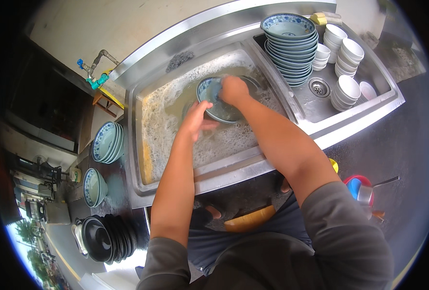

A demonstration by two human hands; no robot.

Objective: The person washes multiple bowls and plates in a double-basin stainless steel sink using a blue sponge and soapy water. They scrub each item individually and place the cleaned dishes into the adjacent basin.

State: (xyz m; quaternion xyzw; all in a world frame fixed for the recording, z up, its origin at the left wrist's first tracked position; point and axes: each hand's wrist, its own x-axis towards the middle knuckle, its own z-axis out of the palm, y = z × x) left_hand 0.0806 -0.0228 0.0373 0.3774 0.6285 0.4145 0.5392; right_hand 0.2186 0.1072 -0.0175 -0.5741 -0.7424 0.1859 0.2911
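A blue-and-white patterned bowl [223, 113] is tilted at the surface of murky, foamy water in the left basin of a stainless steel sink [232, 167]. My left hand [197, 119] grips its near-left rim, thumb on the inner edge and fingers below. Curled inside the bowl, my right hand [234, 90] is pressed toward its inner wall. Something blue-grey and blurred shows by the right fingertips, but I cannot tell whether it is a cloth or part of the bowl. Another rim lies partly sunk just behind the right hand.
A tall stack of patterned bowls [290, 47] and several stacks of white bowls [348, 88] fill the right basin. Steel wool [179, 61] lies on the back ledge. Patterned bowls [107, 142] and black bowls [105, 239] stand at left, below a tap [97, 81].
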